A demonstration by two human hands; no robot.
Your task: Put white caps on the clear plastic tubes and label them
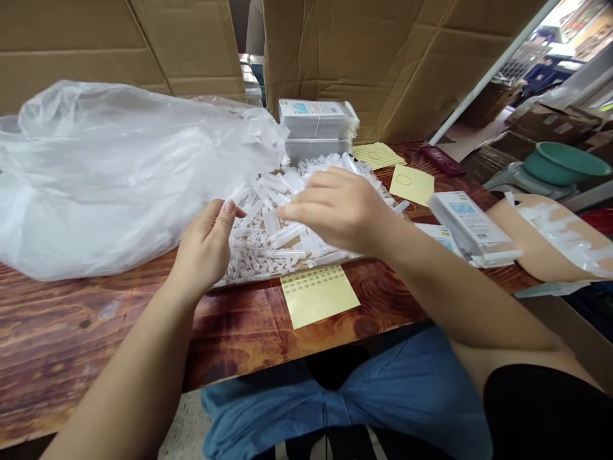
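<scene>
Left hand [205, 248] near-pinched by tube pile [287, 237], right hand [342, 209] half-curled over it; holds unclear. Best kept light-fingered.

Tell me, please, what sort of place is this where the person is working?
It looks like a small packing workshop, perhaps in a storeroom. Small plastic parts are piled on the wooden table, printed packages are stacked behind them, and a large plastic bag lies beside them.

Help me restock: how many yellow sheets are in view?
3: a near sheet in front of the tubes, a circle-marked sheet to their right, and a far sheet by the cardboard. More may be hidden.
</scene>
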